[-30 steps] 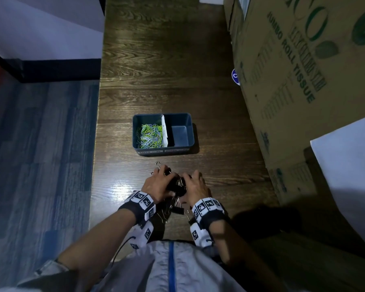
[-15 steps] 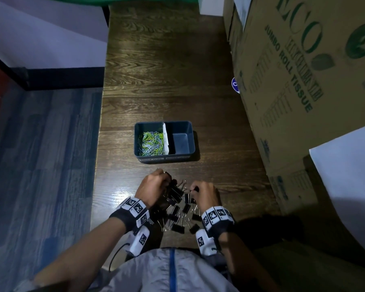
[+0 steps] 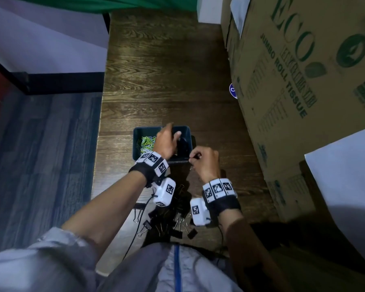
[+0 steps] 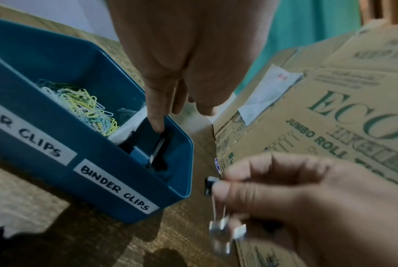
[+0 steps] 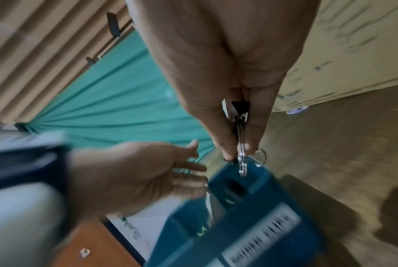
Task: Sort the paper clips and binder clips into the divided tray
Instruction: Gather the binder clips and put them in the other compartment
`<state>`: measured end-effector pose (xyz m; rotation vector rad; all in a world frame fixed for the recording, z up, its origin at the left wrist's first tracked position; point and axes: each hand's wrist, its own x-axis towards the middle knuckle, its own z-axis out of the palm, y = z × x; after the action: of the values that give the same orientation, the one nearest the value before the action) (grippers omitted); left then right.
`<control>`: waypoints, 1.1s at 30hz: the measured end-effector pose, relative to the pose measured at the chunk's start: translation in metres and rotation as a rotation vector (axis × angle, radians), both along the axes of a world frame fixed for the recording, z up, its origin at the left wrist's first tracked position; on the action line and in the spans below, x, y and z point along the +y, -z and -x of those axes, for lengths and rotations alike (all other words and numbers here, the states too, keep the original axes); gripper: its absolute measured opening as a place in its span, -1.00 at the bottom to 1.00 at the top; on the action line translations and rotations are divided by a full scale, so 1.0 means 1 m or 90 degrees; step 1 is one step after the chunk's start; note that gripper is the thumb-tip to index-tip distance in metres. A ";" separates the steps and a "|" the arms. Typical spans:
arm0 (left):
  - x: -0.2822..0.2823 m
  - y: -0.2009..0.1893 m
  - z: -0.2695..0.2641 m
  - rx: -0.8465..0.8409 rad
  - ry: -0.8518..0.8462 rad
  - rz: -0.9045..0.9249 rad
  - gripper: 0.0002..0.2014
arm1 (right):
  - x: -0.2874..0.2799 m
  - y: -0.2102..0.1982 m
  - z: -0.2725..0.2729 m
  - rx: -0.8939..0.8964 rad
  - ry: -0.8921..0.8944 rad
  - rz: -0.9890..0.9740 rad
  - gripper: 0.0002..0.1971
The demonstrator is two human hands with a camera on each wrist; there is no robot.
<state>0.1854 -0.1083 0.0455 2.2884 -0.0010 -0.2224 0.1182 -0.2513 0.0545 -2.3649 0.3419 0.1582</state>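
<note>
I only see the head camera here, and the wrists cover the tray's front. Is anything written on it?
Observer: Yes. The left wrist view shows a white label reading BINDER CLIPS on the front of the tray, under the right compartment.
Operator: What is the right hand pinching?
Observer: In the right wrist view, the right hand pinches a black binder clip, with its wire handles pointing towards the tray.
Operator: Is the left hand holding one too?
Observer: No. In the right wrist view, the left hand has straight, spread fingers and holds nothing.
</note>
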 end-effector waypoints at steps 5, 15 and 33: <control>0.035 -0.010 0.047 -0.073 -0.010 0.009 -0.76 | 0.014 -0.015 -0.047 -0.045 -0.020 -0.021 -0.86; 0.130 0.059 0.166 0.220 0.131 -0.294 -0.15 | -0.007 0.027 0.032 0.096 -0.112 -0.030 -0.48; 0.078 0.090 0.193 0.135 0.265 -0.292 -0.31 | -0.001 0.097 0.113 0.307 -0.367 0.188 0.23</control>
<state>-0.0077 -0.0304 -0.0448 2.6876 -0.3523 -0.7458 0.0047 -0.2524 -0.0424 -2.6378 -0.1191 1.0180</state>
